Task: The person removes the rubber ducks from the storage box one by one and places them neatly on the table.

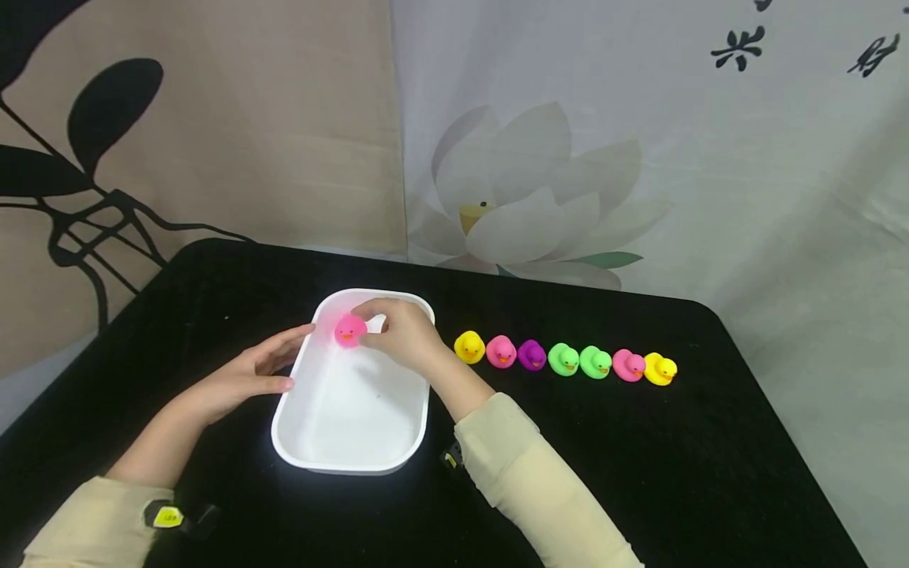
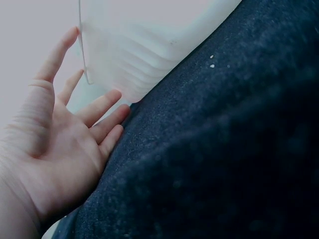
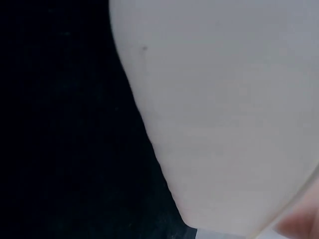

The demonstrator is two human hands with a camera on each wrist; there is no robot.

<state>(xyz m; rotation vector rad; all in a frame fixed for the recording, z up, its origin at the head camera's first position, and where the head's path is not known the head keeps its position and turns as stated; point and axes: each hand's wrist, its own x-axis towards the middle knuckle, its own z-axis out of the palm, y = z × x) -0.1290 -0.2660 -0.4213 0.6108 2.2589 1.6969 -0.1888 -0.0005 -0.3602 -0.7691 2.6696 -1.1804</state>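
Note:
A pink rubber duck is pinched between the thumb and fingers of my right hand, inside the far left part of a white tray. In the head view, my left hand is at the tray's left side, fingertips at the rim. The left wrist view shows that hand with its fingers spread beside the tray's outer wall. In the right wrist view, the tray wall fills much of the picture; only a blurred bit of the right hand shows, and the duck is hidden.
Right of the tray, a row of rubber ducks runs across the black tabletop: yellow, pink, purple, two green, another pink and another yellow. A printed curtain hangs behind the table.

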